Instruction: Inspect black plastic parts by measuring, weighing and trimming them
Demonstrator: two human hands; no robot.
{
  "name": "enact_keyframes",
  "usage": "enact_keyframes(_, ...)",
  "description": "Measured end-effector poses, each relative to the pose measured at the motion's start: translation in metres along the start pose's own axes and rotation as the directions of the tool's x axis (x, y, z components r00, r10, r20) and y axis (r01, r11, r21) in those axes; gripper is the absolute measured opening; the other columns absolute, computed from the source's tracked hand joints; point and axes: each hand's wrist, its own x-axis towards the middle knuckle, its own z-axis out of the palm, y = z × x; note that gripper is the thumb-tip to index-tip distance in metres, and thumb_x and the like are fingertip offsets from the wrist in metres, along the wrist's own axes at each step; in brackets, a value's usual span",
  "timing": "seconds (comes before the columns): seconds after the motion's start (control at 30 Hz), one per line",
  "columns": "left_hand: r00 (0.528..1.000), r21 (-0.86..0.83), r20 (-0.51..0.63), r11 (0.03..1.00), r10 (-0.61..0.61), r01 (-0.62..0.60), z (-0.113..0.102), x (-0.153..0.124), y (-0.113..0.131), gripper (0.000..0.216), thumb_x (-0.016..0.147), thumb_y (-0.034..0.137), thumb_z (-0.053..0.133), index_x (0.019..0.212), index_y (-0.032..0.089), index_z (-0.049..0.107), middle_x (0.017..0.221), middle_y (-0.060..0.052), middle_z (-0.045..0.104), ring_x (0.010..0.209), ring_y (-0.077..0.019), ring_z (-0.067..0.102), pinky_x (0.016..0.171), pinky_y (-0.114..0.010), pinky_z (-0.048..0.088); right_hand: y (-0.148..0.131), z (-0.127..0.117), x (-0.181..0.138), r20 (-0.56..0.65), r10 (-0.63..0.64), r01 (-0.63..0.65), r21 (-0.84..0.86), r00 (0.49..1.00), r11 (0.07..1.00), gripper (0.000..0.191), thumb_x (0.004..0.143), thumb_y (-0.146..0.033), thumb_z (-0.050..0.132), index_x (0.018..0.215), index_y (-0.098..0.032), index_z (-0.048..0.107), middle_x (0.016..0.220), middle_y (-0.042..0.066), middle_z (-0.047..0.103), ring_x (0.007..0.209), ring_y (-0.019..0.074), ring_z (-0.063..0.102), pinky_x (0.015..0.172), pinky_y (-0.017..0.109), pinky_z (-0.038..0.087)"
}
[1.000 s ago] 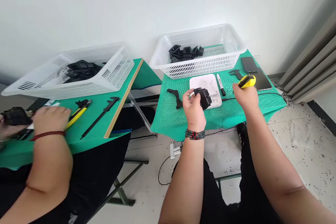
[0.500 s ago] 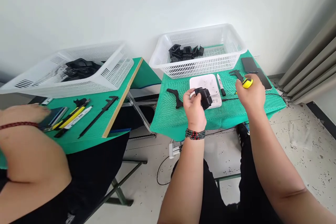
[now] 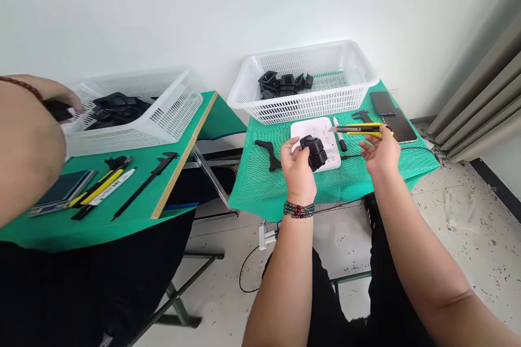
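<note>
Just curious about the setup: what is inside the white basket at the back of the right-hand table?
The white basket holds a small pile of black plastic parts at its left end; the green table cover shows through the mesh elsewhere. How many parts there are cannot be counted, since they overlap.

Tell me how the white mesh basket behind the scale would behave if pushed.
The white mesh basket probably slides easily and weighs little: thin perforated plastic walls, with only a few black parts heaped at its left end. That uneven load may make it swivel. The green mesh cloth could drag slightly.
</note>
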Motion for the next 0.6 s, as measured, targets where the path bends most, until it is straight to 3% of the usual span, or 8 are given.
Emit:
enact_keyframes(0.1, 0.999, -0.024, -0.045, 1.000, -0.010, 0.009, 0.000, 0.002, -0.001, 0.038, 0.070, 0.029, 0.073, 0.104, 0.025, 0.056, 0.087, 0.000, 0.070, 0.078, -0.0160, 0.069, 0.068, -0.026, 0.054, 0.004, 0.003, 0.000, 0.038, 0.192, -0.195, 0.098, 0.981, 0.976, 0.014, 0.094, -0.036, 0.052, 0.093, -0.023, 0.056, 0.068, 0.000, 0.066, 0.057, 0.0154, 0.068, 0.044, 0.023, 0.049)
enact_keyframes(0.2, 0.997, -0.021, -0.076, 1.000, -0.008, 0.006, -0.002, 0.005, -0.001, 0.039, 0.068, 0.031, 0.073, 0.103, 0.025, 0.056, 0.089, -0.001, 0.069, 0.078, -0.0162, 0.068, 0.067, -0.026, 0.052, 0.008, 0.006, -0.004, 0.159, 0.242, -0.263, 0.130, 0.957, 0.956, 0.010, 0.091, -0.028, 0.049, 0.089, -0.022, 0.056, 0.071, 0.001, 0.069, 0.059, 0.0146, 0.069, 0.047, 0.023, 0.051)
enact_keyframes(0.3, 0.996, -0.001, -0.091, 1.000, -0.003, 0.003, -0.006, 0.009, -0.002, 0.041, 0.067, 0.034, 0.073, 0.103, 0.026, 0.055, 0.091, -0.001, 0.068, 0.080, -0.0171, 0.067, 0.067, -0.026, 0.051, 0.010, 0.010, -0.013, 0.336, 0.275, -0.328, 0.114, 0.901, 0.938, 0.008, 0.083, -0.021, 0.053, 0.090, -0.020, 0.057, 0.078, 0.002, 0.073, 0.058, 0.0128, 0.068, 0.049, 0.023, 0.052)
enact_keyframes(0.37, 0.995, 0.017, -0.097, 1.000, 0.007, -0.005, -0.009, 0.012, -0.003, 0.042, 0.068, 0.036, 0.073, 0.104, 0.026, 0.054, 0.091, 0.000, 0.067, 0.081, -0.0173, 0.066, 0.068, -0.027, 0.051, 0.012, 0.011, -0.020, 0.451, 0.254, -0.315, 0.066, 0.856, 0.947, 0.015, 0.076, -0.020, 0.058, 0.091, -0.021, 0.055, 0.083, 0.001, 0.075, 0.056, 0.0124, 0.066, 0.049, 0.024, 0.052)
enact_keyframes(0.47, 0.994, 0.033, -0.110, 0.999, 0.021, -0.018, -0.011, 0.014, -0.004, 0.041, 0.069, 0.037, 0.073, 0.104, 0.027, 0.054, 0.091, 0.000, 0.067, 0.084, -0.0179, 0.067, 0.069, -0.027, 0.052, 0.015, 0.011, -0.029, 0.601, 0.168, -0.199, -0.015, 0.782, 0.980, 0.035, 0.067, -0.020, 0.067, 0.098, -0.023, 0.052, 0.085, -0.002, 0.075, 0.056, 0.0142, 0.067, 0.049, 0.025, 0.053)
enact_keyframes(0.6, 0.992, 0.007, -0.120, 0.999, 0.038, -0.038, -0.014, 0.018, -0.003, 0.041, 0.070, 0.037, 0.074, 0.106, 0.027, 0.055, 0.092, -0.001, 0.067, 0.087, -0.0184, 0.068, 0.072, -0.028, 0.053, 0.020, 0.010, -0.032, 0.676, 0.098, -0.053, -0.087, 0.731, 0.995, 0.041, 0.065, -0.025, 0.070, 0.103, -0.024, 0.054, 0.065, -0.007, 0.067, 0.048, 0.0140, 0.060, 0.045, 0.024, 0.046)
